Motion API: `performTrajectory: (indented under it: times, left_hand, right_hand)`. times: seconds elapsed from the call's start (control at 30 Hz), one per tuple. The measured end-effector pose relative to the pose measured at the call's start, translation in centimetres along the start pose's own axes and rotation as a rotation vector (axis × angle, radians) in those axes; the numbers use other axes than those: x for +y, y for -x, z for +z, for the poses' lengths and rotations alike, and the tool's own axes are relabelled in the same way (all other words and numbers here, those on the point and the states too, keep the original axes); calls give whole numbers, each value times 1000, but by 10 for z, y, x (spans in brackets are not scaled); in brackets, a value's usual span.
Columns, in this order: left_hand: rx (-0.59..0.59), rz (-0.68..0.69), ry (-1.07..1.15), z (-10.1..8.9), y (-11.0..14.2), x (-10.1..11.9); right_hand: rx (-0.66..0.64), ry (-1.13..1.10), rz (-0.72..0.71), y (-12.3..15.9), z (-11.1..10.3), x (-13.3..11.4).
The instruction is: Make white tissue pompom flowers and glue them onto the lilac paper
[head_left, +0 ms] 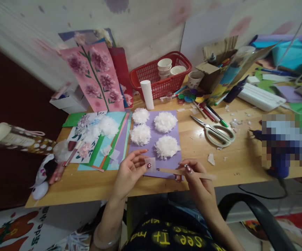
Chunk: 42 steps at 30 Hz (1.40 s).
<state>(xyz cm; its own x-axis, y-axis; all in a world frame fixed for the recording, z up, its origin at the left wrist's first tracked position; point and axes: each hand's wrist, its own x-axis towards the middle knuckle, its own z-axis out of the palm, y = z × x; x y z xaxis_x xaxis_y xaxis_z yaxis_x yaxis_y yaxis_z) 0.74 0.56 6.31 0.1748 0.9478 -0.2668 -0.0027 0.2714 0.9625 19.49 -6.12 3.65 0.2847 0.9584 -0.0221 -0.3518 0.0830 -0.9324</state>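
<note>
Between thumb and fingers, my left hand (pixel 133 170) pinches a small thin white paper square (pixel 151 162). My right hand (pixel 196 176) grips a flat wooden craft stick (pixel 175 171), whose dark-marked tip points left and sits just beside the square; I cannot tell if they touch. Both hands are over the near edge of a purple sheet (pixel 148 150). On that sheet lie several white ruffled paper flowers, among them a front right one (pixel 166 147) and a back right one (pixel 165 122).
Grey-handled scissors (pixel 219 135) lie right of the sheet, near markers (pixel 216 115) and a blue glue gun (pixel 279 157). Stacked coloured paper (pixel 114 139) is on the left. Behind stand a white roll (pixel 147 94), a red basket (pixel 161 78) with cups and a pink flower picture (pixel 93 76).
</note>
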Motion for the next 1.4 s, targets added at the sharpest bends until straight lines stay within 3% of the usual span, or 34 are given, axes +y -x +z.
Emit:
performTrajectory:
  times: [0.3,0.67,0.87,1.1,1.4]
  left_hand:
    - [-77,-44,-119,9,1,2]
    - [-170,-95,-2,12,1,-1]
    - [-158,-80,-6,13,3,0]
    - [-141,-88,-76,17,2,-5]
    - [-176,-97,-65,28,8,0]
  right_hand:
    - [47,-2,62,-3,-7,4]
    - [75,60,28,-6,-5,3]
    - [204,33,-38,-10,-12,1]
    - [77,41,17,-5,-15,2]
    - [42,51,-30,0,-21,-4]
